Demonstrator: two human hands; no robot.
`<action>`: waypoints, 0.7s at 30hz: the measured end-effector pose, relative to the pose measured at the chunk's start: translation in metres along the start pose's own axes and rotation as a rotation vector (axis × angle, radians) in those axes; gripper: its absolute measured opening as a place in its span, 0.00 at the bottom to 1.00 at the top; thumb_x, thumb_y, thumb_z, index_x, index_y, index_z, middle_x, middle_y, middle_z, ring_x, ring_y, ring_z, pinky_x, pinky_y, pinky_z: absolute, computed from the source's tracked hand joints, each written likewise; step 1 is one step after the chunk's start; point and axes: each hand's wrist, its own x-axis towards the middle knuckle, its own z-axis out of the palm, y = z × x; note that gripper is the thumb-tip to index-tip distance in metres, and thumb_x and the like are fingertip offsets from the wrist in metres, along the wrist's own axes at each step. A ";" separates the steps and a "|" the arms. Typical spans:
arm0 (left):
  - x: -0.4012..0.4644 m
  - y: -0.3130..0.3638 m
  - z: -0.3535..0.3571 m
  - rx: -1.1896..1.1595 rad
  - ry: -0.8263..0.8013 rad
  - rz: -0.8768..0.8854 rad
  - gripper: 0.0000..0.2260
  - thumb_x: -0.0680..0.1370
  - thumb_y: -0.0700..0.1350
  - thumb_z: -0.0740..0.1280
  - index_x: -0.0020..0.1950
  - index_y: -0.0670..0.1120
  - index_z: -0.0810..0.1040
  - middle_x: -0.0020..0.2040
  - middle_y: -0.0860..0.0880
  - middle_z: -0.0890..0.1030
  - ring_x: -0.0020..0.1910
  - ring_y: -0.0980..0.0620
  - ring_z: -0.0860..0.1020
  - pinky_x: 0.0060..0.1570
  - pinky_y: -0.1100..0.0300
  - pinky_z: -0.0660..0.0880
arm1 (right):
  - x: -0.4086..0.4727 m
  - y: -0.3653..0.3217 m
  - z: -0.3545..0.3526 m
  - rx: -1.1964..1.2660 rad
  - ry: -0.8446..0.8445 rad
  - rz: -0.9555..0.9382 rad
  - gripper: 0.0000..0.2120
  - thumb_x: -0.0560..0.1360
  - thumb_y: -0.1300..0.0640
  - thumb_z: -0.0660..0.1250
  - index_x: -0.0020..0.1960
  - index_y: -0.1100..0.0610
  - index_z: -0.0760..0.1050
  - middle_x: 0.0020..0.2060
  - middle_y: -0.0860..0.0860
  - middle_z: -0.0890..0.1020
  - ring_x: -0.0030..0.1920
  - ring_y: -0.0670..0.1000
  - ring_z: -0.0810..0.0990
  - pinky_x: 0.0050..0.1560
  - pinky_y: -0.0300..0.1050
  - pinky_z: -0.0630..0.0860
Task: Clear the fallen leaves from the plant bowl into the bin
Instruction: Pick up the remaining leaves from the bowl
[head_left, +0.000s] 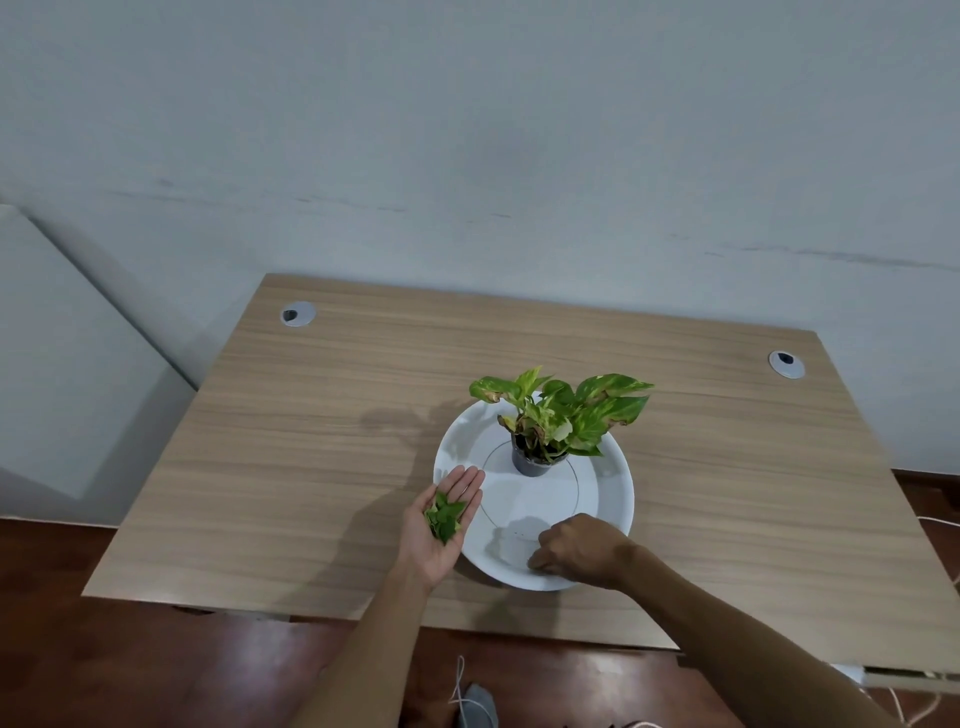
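Pale grey walls are closing in behind a light wood-grain desk (322, 457) that is carrying a wide, shallow white bowl (615, 499), and a small dark pot of green-and-yellow variegated plant (558, 415) is standing upright at the bowl's far side. The person's left hand (441, 525) is hovering palm-up at the bowl's left rim, fingers stretched out and relaxed, cupping a small heap of green fallen leaves (443, 517) that is resting loose on the palm rather than being pinched. The right hand (576, 551) is reaching down onto the bowl's near floor, knuckles up and fingers curled under; whether the fingertips are nipping a last scrap is not showing, as the hand is hiding them.

Judging by how things are lying, the gathering is looking nearly finished: the visible white floor of the bowl is showing only a few tiny dark specks near the right hand and no whole leaves. What is remaining seems to be the second half of the job, since no bin is appearing anywhere in view and the collected leaves are sitting in the left palm, waiting to be carried off and tipped out.
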 end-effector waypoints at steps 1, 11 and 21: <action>0.000 0.000 0.000 0.000 -0.002 0.001 0.18 0.83 0.44 0.55 0.64 0.35 0.76 0.64 0.36 0.79 0.65 0.42 0.77 0.72 0.49 0.67 | -0.001 0.000 0.000 0.003 0.004 0.002 0.13 0.82 0.55 0.57 0.59 0.50 0.79 0.45 0.54 0.81 0.45 0.60 0.81 0.41 0.51 0.73; 0.001 -0.002 0.000 0.000 -0.002 0.023 0.19 0.83 0.44 0.54 0.62 0.35 0.78 0.64 0.36 0.79 0.65 0.41 0.77 0.70 0.49 0.68 | 0.016 -0.024 -0.026 0.387 0.414 0.249 0.11 0.79 0.48 0.63 0.56 0.47 0.82 0.44 0.47 0.86 0.43 0.48 0.83 0.43 0.45 0.77; -0.002 0.000 -0.003 0.008 -0.019 -0.017 0.21 0.82 0.46 0.53 0.65 0.37 0.78 0.65 0.40 0.80 0.64 0.44 0.79 0.65 0.52 0.72 | 0.064 -0.063 -0.070 0.461 0.344 0.191 0.12 0.77 0.49 0.64 0.58 0.44 0.81 0.46 0.50 0.85 0.45 0.52 0.81 0.42 0.48 0.77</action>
